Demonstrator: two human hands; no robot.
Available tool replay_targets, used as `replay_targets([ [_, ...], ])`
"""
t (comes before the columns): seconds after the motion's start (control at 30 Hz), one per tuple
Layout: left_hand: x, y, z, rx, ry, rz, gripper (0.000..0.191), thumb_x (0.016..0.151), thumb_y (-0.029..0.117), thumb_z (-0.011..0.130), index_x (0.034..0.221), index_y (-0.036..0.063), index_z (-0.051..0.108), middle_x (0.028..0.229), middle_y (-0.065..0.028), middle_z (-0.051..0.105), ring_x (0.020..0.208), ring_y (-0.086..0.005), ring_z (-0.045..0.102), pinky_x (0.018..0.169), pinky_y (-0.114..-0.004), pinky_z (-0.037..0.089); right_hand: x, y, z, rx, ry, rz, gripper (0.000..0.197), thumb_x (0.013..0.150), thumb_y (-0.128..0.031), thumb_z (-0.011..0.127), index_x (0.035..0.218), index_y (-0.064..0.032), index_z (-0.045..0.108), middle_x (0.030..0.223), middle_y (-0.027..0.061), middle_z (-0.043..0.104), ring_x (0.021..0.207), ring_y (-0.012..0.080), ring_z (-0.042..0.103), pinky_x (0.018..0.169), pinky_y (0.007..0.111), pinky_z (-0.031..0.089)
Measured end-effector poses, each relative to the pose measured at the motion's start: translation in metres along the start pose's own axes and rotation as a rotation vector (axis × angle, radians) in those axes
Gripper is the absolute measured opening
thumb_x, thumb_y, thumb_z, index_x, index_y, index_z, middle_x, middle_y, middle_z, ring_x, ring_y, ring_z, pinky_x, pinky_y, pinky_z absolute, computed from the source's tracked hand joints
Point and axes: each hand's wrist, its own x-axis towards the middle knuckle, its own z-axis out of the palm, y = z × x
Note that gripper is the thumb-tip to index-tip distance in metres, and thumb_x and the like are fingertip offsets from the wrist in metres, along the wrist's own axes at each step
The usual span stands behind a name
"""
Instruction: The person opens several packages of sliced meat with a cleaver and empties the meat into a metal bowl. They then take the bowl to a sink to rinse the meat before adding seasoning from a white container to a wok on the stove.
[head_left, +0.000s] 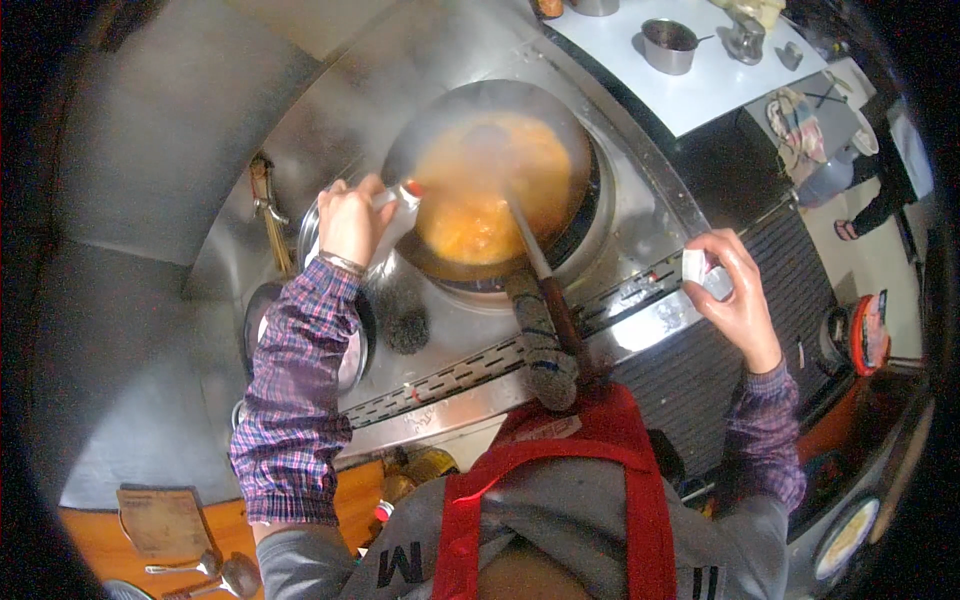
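Observation:
A large dark wok (585, 180) with steaming orange liquid (480, 225) stands on the steel stove before me. My left hand (351, 217) grips a whitish container (401, 217) with a red part at its top, at the wok's left edge. To the right of the wok, above the stove's front rim, my right hand (731, 289) holds a small white lid or cap (694, 266) between thumb and fingers. A utensil with a wooden handle (555, 304) leans in the wok, its handle toward my red apron. Beside that handle lies a rolled cloth (541, 337). Steam blurs the far side of the wok.
A bamboo wok brush (276, 232) lies left of the wok. A dark round scrubber (406, 328) sits nearer me. On a white table (630, 52) at upper right stands a metal pot (669, 49). Another person's foot (847, 229) shows at the right. Ladles (238, 574) lie at lower left.

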Motion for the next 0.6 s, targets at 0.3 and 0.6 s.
replay_targets([
  [0.3,-0.013,-0.012,0.004,-0.110,0.028,-0.217,0.023,0.062,0.021,0.063,0.078,0.0063,0.054,0.070,-0.0140,0.057,0.072,-0.0282,0.052,0.068,-0.035,0.039,0.031,-0.014,0.030,0.230,-0.086,-0.050,0.033,0.063,0.007,0.055,0.094,-0.0036,0.049,0.081,0.0011,0.046,0.074,0.0085,0.046,0.064,0.020,0.038],
  [0.6,-0.068,0.009,-0.015,-1.173,0.430,-0.717,0.019,0.062,0.012,0.066,0.074,0.0014,0.056,0.070,-0.0041,0.057,0.062,-0.0105,0.052,0.057,-0.023,0.043,0.148,-0.064,0.153,0.526,-0.397,-0.141,0.030,0.070,-0.012,0.057,0.098,-0.0028,0.050,0.084,0.0053,0.053,0.074,0.0108,0.050,0.066,0.023,0.041],
])
